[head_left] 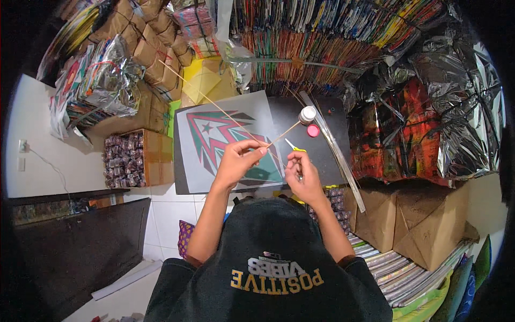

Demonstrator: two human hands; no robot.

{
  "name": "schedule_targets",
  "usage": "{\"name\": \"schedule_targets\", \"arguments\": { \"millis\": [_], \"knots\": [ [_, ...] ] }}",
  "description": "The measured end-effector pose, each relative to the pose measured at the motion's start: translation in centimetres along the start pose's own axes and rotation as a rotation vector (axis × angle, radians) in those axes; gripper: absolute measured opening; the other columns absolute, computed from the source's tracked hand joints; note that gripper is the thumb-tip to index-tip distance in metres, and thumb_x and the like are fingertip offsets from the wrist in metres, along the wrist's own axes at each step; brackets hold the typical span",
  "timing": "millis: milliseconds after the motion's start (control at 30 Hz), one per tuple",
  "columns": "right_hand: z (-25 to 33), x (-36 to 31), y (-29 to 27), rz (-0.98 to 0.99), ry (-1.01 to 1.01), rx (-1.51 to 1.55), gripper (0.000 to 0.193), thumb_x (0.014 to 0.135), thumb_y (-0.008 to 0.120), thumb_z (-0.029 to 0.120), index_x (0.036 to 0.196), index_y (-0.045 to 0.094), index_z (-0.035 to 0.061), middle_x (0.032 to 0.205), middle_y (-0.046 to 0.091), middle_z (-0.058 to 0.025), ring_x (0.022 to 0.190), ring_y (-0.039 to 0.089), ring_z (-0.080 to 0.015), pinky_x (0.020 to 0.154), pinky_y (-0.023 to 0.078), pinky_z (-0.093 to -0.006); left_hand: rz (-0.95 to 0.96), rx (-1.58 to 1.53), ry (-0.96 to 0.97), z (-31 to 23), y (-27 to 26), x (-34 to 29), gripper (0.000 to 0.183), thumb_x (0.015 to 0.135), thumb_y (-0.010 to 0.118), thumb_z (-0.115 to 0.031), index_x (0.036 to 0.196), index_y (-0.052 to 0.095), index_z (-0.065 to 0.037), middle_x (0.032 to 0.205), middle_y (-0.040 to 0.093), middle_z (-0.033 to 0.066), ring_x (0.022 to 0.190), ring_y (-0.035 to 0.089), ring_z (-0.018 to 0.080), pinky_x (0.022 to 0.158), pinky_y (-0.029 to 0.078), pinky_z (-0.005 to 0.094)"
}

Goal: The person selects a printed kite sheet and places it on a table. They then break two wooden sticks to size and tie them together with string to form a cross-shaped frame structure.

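Note:
Between thumb and fingers, my left hand (244, 160) pinches thin bamboo sticks where they cross. The long stick (206, 97) slants up to the far left, while a shorter stick (284, 133) points right toward a small white jar (307, 114). My right hand (303, 177) is beside it with fingers curled together; whatever they hold, if anything, is too small to make out. Yellow-handled scissors (290, 144) lie at its fingertips. Under the left hand is a pale sheet (257, 107) with a red, green and black star kite design (206, 127).
A pink lid (313, 130) sits by the jar on the black board (327, 139). Along its right side runs a long metal ruler (338, 158). Stacks of coloured sheets (316, 53), wrapped bundles (391, 129) and an open carton of small packets (124, 160) surround the work area.

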State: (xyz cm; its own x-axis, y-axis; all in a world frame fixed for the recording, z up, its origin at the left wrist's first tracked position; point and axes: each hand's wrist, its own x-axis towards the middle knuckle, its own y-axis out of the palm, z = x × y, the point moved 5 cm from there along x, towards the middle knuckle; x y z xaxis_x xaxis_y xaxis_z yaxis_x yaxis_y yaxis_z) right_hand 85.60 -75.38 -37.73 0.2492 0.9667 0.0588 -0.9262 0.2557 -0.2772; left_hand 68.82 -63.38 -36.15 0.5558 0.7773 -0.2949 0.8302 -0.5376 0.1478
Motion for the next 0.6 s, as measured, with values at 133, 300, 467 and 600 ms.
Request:
{"name": "schedule_targets", "arguments": {
  "millis": [133, 300, 467, 600],
  "knots": [
    [2.9, 0.6, 0.4, -0.071, -0.025, 0.047, 0.041, 0.089, 0.068, 0.000, 0.125, 0.048, 0.0006, 0.088, 0.060, -0.0048, 0.069, 0.056, -0.0058, 0.061, 0.045, -0.0224, 0.035, -0.018, 0.033, -0.7, 1.4, -0.5, 0.018, 0.089, 0.075, -0.015, 0.102, 0.075, -0.002, 0.082, 0.069, -0.0007, 0.067, 0.055, 0.0047, 0.059, 0.043, 0.0207],
    [3.8, 1.2, 0.2, -0.178, -0.009, 0.164, 0.044, 0.089, 0.070, 0.000, 0.127, 0.048, 0.0016, 0.094, 0.066, -0.0068, 0.074, 0.060, -0.0054, 0.066, 0.047, -0.0212, 0.053, -0.066, 0.035, -1.0, 2.4, -1.0, 0.018, 0.093, 0.071, -0.009, 0.108, 0.073, 0.001, 0.097, 0.071, 0.0013, 0.072, 0.054, 0.0016, 0.061, 0.043, 0.0193],
    [4.5, 1.1, -0.2, -0.208, 0.028, 0.207, 0.046, 0.088, 0.071, -0.001, 0.128, 0.049, 0.0025, 0.096, 0.069, -0.0073, 0.074, 0.062, -0.0045, 0.063, 0.046, -0.0191, 0.068, -0.084, 0.109, -1.4, 2.6, -1.0, 0.018, 0.090, 0.074, -0.009, 0.106, 0.073, 0.000, 0.095, 0.072, 0.0018, 0.069, 0.054, 0.0023, 0.059, 0.043, 0.0194],
    [5.1, 1.1, -0.5, -0.231, 0.019, 0.245, 0.050, 0.088, 0.072, 0.000, 0.131, 0.046, 0.0030, 0.097, 0.069, -0.0078, 0.074, 0.064, -0.0052, 0.059, 0.047, -0.0184, 0.058, -0.049, 0.108, -2.1, 2.8, -1.3, 0.016, 0.089, 0.076, -0.011, 0.102, 0.074, -0.001, 0.093, 0.072, 0.0024, 0.067, 0.054, 0.0029, 0.057, 0.043, 0.0202]
  ]
}}
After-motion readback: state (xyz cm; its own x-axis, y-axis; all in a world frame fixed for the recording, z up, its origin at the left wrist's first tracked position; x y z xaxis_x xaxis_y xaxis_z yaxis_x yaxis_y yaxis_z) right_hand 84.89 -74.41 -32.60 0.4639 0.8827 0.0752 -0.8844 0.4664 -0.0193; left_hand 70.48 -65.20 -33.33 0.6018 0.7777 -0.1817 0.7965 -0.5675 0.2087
